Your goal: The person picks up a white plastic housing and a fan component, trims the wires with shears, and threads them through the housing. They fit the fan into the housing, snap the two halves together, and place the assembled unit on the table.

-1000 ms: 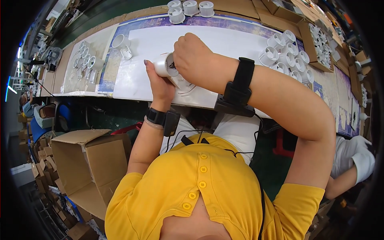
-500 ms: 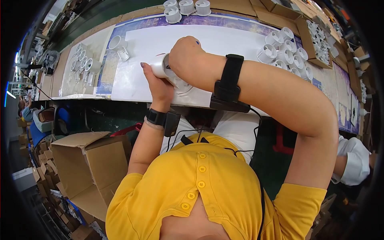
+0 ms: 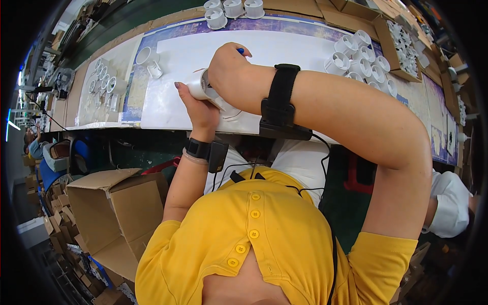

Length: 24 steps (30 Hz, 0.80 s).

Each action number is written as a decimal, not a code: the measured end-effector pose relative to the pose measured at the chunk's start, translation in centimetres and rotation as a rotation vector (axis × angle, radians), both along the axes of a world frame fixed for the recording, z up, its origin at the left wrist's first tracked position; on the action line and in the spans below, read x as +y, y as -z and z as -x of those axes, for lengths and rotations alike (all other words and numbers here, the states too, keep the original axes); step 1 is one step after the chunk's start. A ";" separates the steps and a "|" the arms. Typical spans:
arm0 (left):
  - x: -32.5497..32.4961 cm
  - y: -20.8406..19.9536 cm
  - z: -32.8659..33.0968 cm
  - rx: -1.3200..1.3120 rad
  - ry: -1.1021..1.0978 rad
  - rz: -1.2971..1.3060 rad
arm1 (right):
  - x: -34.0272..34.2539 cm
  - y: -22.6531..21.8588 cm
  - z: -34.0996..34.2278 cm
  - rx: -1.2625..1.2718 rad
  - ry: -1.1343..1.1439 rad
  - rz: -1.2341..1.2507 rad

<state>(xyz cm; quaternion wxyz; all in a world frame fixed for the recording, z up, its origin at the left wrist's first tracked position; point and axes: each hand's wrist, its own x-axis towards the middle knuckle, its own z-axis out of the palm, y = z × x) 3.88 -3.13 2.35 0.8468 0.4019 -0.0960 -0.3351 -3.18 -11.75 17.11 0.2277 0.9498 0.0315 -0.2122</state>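
Note:
Above the white sheet [image 3: 178, 53], my left hand [image 3: 203, 113] is wrapped round a white plastic cylinder [image 3: 196, 85] with an open end turned toward my right hand. My right hand [image 3: 229, 66] is bent over that open end, its fingers curled shut on a blue-ended tool [image 3: 240, 51]. Only a small blue piece of the tool shows by the thumb; the rest is hidden, and so is the inside of the cylinder. To the left of my hands, a single white cylindrical part [image 3: 149, 62] stands on the table.
White cylindrical parts stand in groups at the left [image 3: 108, 84], the far edge [image 3: 234, 9] and the right [image 3: 361, 65]. A cardboard tray [image 3: 414, 79] of small white pieces lies far right. An open cardboard box [image 3: 134, 203] is below the table's left side.
My right hand has shifted slightly left and turned at the wrist, showing more of the tool's blue end. My left hand still holds the cylinder in nearly the same place.

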 end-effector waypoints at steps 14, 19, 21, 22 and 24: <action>0.1 0.3 -0.2 0.014 -0.004 0.020 | -0.2 0.9 -2.1 0.123 0.183 -0.191; 0.0 0.0 0.1 0.046 -0.014 0.048 | 0.1 1.0 -2.4 0.123 0.183 -0.182; 0.1 -0.1 0.3 0.038 -0.019 0.044 | 0.0 0.9 -2.0 0.070 0.133 -0.166; 0.1 -0.2 0.4 0.029 -0.026 0.040 | -0.1 0.7 -1.7 0.070 0.133 -0.165; 0.2 -0.4 0.4 0.020 -0.032 0.037 | -0.1 0.5 -0.7 0.011 0.047 -0.079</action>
